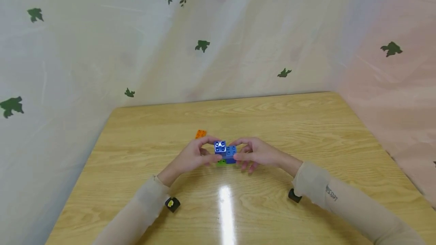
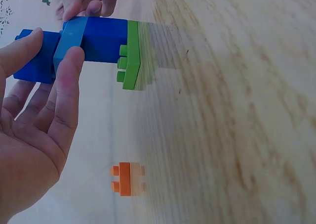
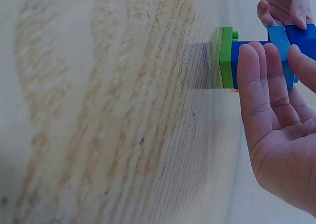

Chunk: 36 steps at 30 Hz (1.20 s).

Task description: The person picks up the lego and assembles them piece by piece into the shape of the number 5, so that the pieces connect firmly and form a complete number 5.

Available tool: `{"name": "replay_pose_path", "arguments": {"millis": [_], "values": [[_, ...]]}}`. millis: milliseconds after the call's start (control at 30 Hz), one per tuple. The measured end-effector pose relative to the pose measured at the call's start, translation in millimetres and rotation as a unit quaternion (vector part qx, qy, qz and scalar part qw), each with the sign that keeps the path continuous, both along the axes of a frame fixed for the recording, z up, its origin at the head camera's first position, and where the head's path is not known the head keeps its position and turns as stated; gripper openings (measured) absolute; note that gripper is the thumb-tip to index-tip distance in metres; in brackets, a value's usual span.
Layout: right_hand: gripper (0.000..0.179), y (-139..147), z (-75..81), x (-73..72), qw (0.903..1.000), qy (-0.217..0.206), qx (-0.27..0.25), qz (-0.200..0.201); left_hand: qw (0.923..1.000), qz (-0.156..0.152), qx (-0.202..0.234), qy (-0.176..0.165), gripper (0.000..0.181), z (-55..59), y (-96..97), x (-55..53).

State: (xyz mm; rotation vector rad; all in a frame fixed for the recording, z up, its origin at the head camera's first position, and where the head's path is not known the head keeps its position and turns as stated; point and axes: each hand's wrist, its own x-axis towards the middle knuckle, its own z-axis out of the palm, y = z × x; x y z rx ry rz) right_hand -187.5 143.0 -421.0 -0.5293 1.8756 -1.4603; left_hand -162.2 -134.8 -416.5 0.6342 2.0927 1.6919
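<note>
A stack of toy building bricks stands upright on the table between the two hands. At its base lies a thin green brick (image 2: 132, 61), studs up, with a dark blue brick (image 2: 106, 38) over part of it. Across that sits a thin lighter blue brick (image 1: 231, 150), and a second dark blue brick (image 1: 220, 146) tops its left side. My left hand (image 1: 195, 155) pinches the top dark blue brick, one fingertip reaching the lighter blue one. From the right, my right hand (image 1: 258, 152) pinches the lighter blue brick between thumb and fingers, its other fingers alongside the stack.
An orange brick (image 1: 201, 134) lies behind the left hand, studs up, on the wooden table (image 1: 289, 124). Black wrist-worn devices (image 1: 172, 204) show under both sleeves. A cloth printed with leaves and birds (image 1: 238, 41) hangs behind the table.
</note>
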Motion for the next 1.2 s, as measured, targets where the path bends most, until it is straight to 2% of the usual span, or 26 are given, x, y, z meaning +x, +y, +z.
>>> {"name": "replay_pose_path", "arguments": {"millis": [500, 733, 1200], "values": [[0.053, -0.6, -2.2, 1.0, 0.9999, 0.005, 0.011, -0.003, 0.9972, 0.0, -0.047, 0.058, 0.041, -1.9, -2.2, -1.3], [0.053, 2.0, -0.9, -0.2, 0.9998, 0.017, 0.014, 0.0, 0.9922, 0.001, -0.075, 0.099, 0.041, 0.7, -0.3, -4.8], [0.053, 0.5, 2.0, 0.9, 0.9997, 0.019, 0.015, 0.0, 0.9893, 0.003, -0.095, 0.111, 0.044, 2.3, -6.3, -4.0]]}}
